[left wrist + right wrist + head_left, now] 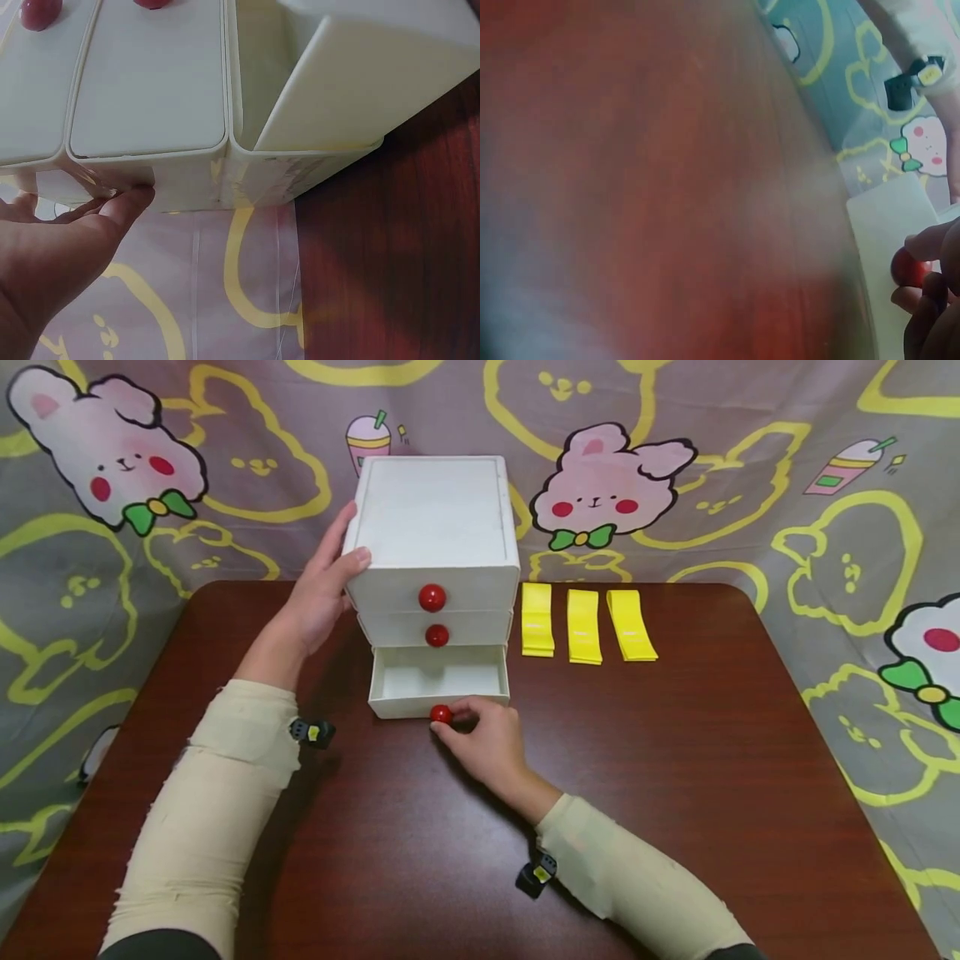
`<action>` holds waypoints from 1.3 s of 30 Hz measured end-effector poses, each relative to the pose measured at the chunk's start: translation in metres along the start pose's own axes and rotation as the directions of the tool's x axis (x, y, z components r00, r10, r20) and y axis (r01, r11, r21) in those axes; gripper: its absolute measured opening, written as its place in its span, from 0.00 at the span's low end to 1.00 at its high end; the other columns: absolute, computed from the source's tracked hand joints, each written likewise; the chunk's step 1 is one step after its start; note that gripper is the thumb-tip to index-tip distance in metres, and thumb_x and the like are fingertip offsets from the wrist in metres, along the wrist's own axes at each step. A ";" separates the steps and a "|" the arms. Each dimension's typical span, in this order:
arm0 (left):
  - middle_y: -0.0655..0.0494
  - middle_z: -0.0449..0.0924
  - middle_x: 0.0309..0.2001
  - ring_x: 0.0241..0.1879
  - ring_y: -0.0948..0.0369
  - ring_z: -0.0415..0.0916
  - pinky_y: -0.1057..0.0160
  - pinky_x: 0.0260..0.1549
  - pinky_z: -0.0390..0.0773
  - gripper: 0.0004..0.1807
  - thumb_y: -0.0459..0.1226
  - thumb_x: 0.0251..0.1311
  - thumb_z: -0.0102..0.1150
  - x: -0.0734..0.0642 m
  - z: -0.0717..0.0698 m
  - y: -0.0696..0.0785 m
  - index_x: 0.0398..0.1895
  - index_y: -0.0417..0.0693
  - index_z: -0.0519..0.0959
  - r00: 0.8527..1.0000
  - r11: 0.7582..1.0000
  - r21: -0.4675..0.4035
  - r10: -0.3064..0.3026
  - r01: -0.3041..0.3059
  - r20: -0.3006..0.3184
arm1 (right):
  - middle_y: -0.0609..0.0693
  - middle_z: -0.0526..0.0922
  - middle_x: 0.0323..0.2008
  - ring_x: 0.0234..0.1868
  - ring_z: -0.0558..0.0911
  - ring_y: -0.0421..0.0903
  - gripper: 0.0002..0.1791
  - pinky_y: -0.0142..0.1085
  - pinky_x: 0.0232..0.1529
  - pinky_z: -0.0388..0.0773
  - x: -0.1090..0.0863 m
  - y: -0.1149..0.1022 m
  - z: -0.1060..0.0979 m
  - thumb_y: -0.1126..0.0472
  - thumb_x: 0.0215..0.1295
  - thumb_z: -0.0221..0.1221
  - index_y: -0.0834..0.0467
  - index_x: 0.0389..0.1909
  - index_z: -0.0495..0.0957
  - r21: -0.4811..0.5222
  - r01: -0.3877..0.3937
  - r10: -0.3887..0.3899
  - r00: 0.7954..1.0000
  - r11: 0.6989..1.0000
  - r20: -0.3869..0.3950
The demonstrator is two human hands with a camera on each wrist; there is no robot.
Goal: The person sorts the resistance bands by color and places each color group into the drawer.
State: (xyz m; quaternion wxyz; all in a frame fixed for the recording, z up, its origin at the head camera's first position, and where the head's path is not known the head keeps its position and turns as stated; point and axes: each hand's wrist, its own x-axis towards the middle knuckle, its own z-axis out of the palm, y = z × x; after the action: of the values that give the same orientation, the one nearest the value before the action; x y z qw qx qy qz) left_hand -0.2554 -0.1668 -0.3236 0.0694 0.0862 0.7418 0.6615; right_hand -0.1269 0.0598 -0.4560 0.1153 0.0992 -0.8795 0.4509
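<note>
A white three-drawer cabinet (435, 514) stands at the back of the table, with a round red knob on each drawer. Its bottom drawer (397, 706) is pulled out, and the part of its inside that shows is bare. My right hand (491, 739) pinches that drawer's red knob (441, 714) between thumb and fingers, as the right wrist view also shows. My left hand (318, 593) lies along the cabinet's left side, fingers extended and thumb by the top front corner. In the left wrist view, the thumb (131, 206) presses against the side wall. The upper two drawers are closed.
Three folded yellow strips (537, 620) lie in a row to the right of the cabinet. The dark wooden table (675, 777) reaches back to a cartoon-print cloth (255, 468) that hangs behind and at both sides. Each forearm wears a beige sleeve with a small black camera.
</note>
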 end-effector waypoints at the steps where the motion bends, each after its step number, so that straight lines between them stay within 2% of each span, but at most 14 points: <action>1: 0.65 0.42 0.78 0.71 0.53 0.50 0.36 0.66 0.51 0.35 0.52 0.72 0.47 0.000 0.000 0.000 0.78 0.83 0.48 1.000 1.000 0.001 -0.001 0.001 0.002 | 0.43 0.87 0.29 0.31 0.83 0.35 0.12 0.36 0.38 0.78 -0.003 -0.001 -0.001 0.54 0.53 0.76 0.54 0.34 0.86 -0.001 0.008 -0.008 1.000 1.000 0.005; 10: 0.66 0.41 0.78 0.73 0.56 0.45 0.35 0.67 0.46 0.35 0.52 0.72 0.46 -0.001 -0.001 -0.002 0.78 0.83 0.48 1.000 1.000 0.006 -0.015 0.015 -0.002 | 0.43 0.88 0.30 0.32 0.84 0.36 0.11 0.36 0.36 0.78 -0.026 -0.007 -0.007 0.54 0.54 0.75 0.54 0.34 0.87 -0.071 0.107 -0.104 0.994 0.992 0.040; 23: 0.68 0.41 0.78 0.74 0.57 0.43 0.35 0.67 0.47 0.34 0.54 0.72 0.47 0.000 -0.001 -0.003 0.77 0.86 0.48 1.000 0.999 0.036 -0.027 0.027 0.002 | 0.43 0.88 0.30 0.32 0.85 0.38 0.10 0.36 0.33 0.79 -0.054 -0.010 -0.018 0.57 0.52 0.76 0.54 0.33 0.87 -0.067 0.153 -0.150 0.987 0.986 0.050; 28: 0.68 0.41 0.78 0.74 0.57 0.43 0.36 0.67 0.47 0.34 0.55 0.71 0.47 0.001 -0.002 -0.003 0.76 0.87 0.48 1.000 0.999 0.042 -0.028 0.028 0.006 | 0.43 0.88 0.32 0.34 0.85 0.37 0.10 0.36 0.34 0.79 -0.059 -0.014 -0.023 0.57 0.53 0.75 0.54 0.35 0.88 -0.095 0.154 -0.146 0.985 0.983 0.090; 31: 0.68 0.41 0.78 0.74 0.56 0.44 0.36 0.67 0.48 0.34 0.55 0.71 0.47 0.001 -0.001 -0.004 0.76 0.87 0.48 1.000 0.999 0.039 -0.027 0.027 0.009 | 0.44 0.88 0.32 0.34 0.85 0.37 0.10 0.36 0.34 0.80 -0.061 -0.016 -0.030 0.58 0.54 0.75 0.56 0.36 0.88 -0.075 0.154 -0.144 0.982 0.985 0.125; 33: 0.68 0.41 0.78 0.73 0.56 0.44 0.36 0.67 0.48 0.34 0.54 0.71 0.47 0.001 -0.001 -0.003 0.76 0.87 0.48 1.000 0.999 0.041 -0.024 0.024 0.010 | 0.44 0.88 0.30 0.32 0.85 0.38 0.10 0.36 0.34 0.80 -0.062 -0.016 -0.037 0.59 0.54 0.74 0.57 0.36 0.87 -0.048 0.165 -0.157 0.978 0.985 0.138; 35: 0.68 0.41 0.78 0.73 0.57 0.44 0.36 0.67 0.48 0.34 0.54 0.71 0.47 0.001 0.000 -0.003 0.77 0.86 0.48 1.000 0.999 0.039 -0.018 0.018 0.010 | 0.44 0.87 0.29 0.27 0.84 0.38 0.10 0.34 0.29 0.79 -0.060 -0.016 -0.045 0.59 0.54 0.74 0.58 0.35 0.87 -0.012 0.182 -0.179 0.973 0.983 0.144; 39: 0.68 0.42 0.78 0.73 0.57 0.45 0.36 0.67 0.48 0.34 0.53 0.72 0.46 0.001 0.000 -0.001 0.77 0.85 0.48 1.000 0.999 0.035 -0.007 0.006 0.003 | 0.42 0.87 0.29 0.16 0.75 0.32 0.10 0.27 0.18 0.72 -0.052 -0.012 -0.068 0.58 0.55 0.74 0.59 0.34 0.87 0.036 0.211 -0.214 0.967 0.977 0.141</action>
State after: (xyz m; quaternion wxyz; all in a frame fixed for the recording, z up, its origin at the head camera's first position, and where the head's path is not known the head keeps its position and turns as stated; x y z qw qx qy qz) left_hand -0.2566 -0.1667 -0.3248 0.0711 0.0860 0.7533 0.6481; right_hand -0.0667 0.1123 -0.4234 0.0982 0.2265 -0.8652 0.4365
